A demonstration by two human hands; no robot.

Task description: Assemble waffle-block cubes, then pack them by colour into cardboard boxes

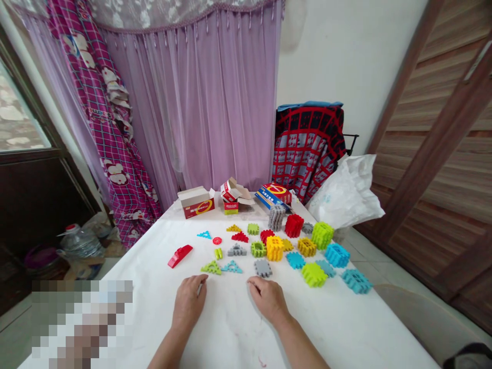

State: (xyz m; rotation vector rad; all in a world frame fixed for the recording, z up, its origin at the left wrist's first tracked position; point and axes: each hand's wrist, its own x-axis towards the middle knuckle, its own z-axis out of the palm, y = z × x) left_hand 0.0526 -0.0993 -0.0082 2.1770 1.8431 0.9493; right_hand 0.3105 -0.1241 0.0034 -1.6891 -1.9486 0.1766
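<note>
My left hand (189,300) rests on the white tabletop, loosely curved, with a gap between thumb and fingers and nothing in it. The nearest pieces are a green triangular block (211,267) and a blue triangular block (231,266), just beyond the fingertips. My right hand (269,298) lies opposite, also loosely bent and holding nothing; its far fingers are partly hidden. A grey square toothed block (263,268) sits just past it. Farther right are a lime stack of blocks (314,275) and a yellow stack of blocks (274,248). No block touches either hand.
A red curved piece (180,255) lies at the left. Opened cartons, including a red-and-white box (198,202) and a blue box (271,198), stand at the back. A white plastic bag (344,192) bulges beside the right edge. Another person's blurred arm (86,335) shows at lower left.
</note>
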